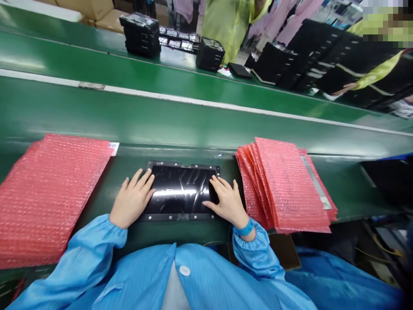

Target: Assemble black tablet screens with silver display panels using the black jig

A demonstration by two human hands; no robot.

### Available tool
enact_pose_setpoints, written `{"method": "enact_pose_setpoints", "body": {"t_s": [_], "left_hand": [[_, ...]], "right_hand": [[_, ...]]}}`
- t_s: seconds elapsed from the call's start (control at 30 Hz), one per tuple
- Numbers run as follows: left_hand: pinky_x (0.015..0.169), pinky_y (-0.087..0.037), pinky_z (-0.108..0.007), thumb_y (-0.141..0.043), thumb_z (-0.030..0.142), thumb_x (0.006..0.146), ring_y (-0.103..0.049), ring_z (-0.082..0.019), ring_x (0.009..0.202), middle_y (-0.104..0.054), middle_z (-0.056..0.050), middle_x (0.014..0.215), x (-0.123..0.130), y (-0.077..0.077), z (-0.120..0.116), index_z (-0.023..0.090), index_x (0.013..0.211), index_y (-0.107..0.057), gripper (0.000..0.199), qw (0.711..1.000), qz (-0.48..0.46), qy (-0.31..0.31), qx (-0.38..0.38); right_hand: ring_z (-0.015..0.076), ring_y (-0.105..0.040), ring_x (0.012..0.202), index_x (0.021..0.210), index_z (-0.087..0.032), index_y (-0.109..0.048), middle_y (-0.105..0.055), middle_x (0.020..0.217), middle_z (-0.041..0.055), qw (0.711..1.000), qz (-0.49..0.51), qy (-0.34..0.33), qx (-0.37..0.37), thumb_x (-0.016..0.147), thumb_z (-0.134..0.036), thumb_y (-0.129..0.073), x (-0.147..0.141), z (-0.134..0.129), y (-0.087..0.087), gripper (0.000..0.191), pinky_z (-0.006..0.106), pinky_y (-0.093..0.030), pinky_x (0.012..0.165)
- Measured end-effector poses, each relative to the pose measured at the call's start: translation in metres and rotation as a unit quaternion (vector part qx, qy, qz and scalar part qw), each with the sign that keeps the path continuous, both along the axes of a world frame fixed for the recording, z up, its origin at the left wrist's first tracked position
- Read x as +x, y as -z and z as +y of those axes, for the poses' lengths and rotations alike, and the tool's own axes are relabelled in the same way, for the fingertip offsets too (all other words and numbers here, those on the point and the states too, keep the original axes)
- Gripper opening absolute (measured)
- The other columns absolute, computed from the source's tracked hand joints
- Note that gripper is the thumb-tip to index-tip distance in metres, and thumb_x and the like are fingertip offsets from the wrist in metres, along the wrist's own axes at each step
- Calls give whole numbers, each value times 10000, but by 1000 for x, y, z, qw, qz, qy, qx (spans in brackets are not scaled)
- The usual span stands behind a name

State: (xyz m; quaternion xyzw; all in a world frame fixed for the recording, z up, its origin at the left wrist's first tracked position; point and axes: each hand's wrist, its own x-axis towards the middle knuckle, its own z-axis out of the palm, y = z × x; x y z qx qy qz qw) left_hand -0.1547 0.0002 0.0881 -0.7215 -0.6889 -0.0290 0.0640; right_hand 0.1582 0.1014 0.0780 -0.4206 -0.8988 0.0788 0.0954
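In front of me on the green bench lies a black display panel (180, 189), flat, with a glossy face under wrinkled clear film and dark mounting strips with round holes along its long edges. My left hand (132, 198) rests on its left end, fingers spread. On the right end lies my right hand (227, 199), fingers apart, with a blue band at the wrist. Neither hand is wrapped around anything. To the left is a stack of red bubble-wrap bags (54, 198); to the right is another fanned pile of red bubble-wrap bags (290, 185).
Beyond a white strip (174, 97) on the bench stand stacks of black trays (142, 34) and more black parts (274, 64). A co-worker in yellow (226, 26) is across the bench; another yellow sleeve (377, 73) reaches in at right. A small blue-tipped item (219, 155) lies behind the panel.
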Motion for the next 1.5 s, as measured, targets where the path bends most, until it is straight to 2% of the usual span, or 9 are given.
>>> {"method": "enact_pose_setpoints", "body": {"t_s": [0.17,0.33,0.53,0.67,0.8,1.2,1.33,1.4,1.5], "left_hand": [[1092,-221,-632,-486,716,798,-141,-337,1447,-139,-159,1572,-11,11,-5,111,1524,-150,1003,997,-40,-1,-72],[1119,-181,-613,-414,697,850,-136,-314,1452,-135,-157,1571,-3,6,-6,122,1519,-194,909,994,-54,-17,-92],[1128,-182,-599,-361,630,912,-185,-308,1441,-166,-127,1570,17,8,-7,165,1506,-268,761,994,-61,-86,-32],[1129,-193,-599,-339,615,927,-186,-296,1443,-159,-129,1572,23,16,-9,141,1506,-255,753,991,-80,-105,-1],[1146,-186,-572,-303,614,935,-194,-270,1443,-155,-163,1570,21,20,-10,84,1514,-173,796,986,-115,-119,9],[1168,-99,-562,-323,577,948,-151,-254,1455,-161,-159,1571,18,24,-8,81,1511,-178,764,972,-198,-128,8],[1180,-148,-484,-343,478,975,-235,-233,1432,-327,-114,1527,27,11,-4,137,1428,-412,571,919,-359,-138,84],[1150,-258,-413,-399,461,963,-376,-226,1362,-473,-104,1436,36,0,-3,147,1356,-509,515,855,-483,-130,137],[1008,-422,-362,-499,480,918,-574,-242,1141,-653,-96,1206,48,-21,-2,125,1208,-625,476,739,-653,-116,119]], "right_hand": [[336,-344,1356,1412,-156,-407,-356,1485,168,1000,-28,-6,12,852,-597,-586,2,-3,4,735,675,-212,1046],[346,-423,1302,1376,-150,-457,-413,1454,161,999,-31,-21,38,835,-555,-630,2,2,6,697,635,-329,1001],[297,-529,1207,1302,-95,-552,-543,1341,165,998,5,-37,47,885,-461,-612,-34,20,5,558,431,-451,995],[343,-415,1303,1312,-158,-561,-459,1422,148,990,-5,-116,78,902,-399,-607,-74,19,4,478,467,-446,992],[324,-496,1180,1312,-128,-546,-520,1278,191,988,48,-104,100,954,-367,-515,-100,19,6,432,460,-450,967],[287,-496,966,1178,-86,-594,-515,1011,162,976,151,-86,132,969,-379,-460,-110,27,12,384,449,-470,884],[275,-500,979,1179,-108,-581,-538,1030,147,961,200,-69,178,984,-360,-430,-103,24,0,353,529,-397,983],[272,-515,1018,1214,-110,-558,-559,1057,147,949,232,-57,207,987,-335,-431,-95,21,-9,344,561,-350,1027],[263,-549,1060,1232,-108,-538,-603,1095,148,929,288,-45,229,986,-293,-452,-79,16,-22,320,557,-336,1045]]}}
